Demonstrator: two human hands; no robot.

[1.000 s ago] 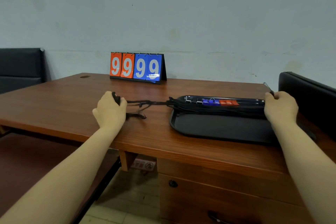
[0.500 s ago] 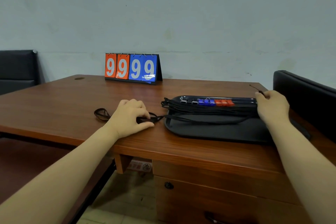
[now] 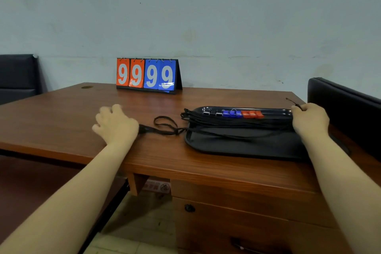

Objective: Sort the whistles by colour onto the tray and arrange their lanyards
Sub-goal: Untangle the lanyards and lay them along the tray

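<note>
Head view. We see a black tray lying on the right part of a wooden desk. Along the tray's far rim stand the whistles in a row, grouped by colour: the black whistles at the left, the blue whistles in the middle and the red whistles at the right, each group touching the next. Their black lanyards run as a bundle across the tray, just in front of the row, from the tray's left rim to its right end.

Our right hand rests at the tray's right end, closed in a fist around the lanyard ends; a short piece of cord sticks up beyond the knuckles. Our left hand lies on the desk to the left of the tray, well apart from it, with fingers loosely spread and blurred; its heel lies on a strand that loops on the desk and runs back to the tray's left rim. We cannot tell whether the hand grips this strand.

At the far edge of the desk stands a flip scoreboard, two orange and two blue cards, each showing 9. Dark padded seats stand at either side of the desk.
</note>
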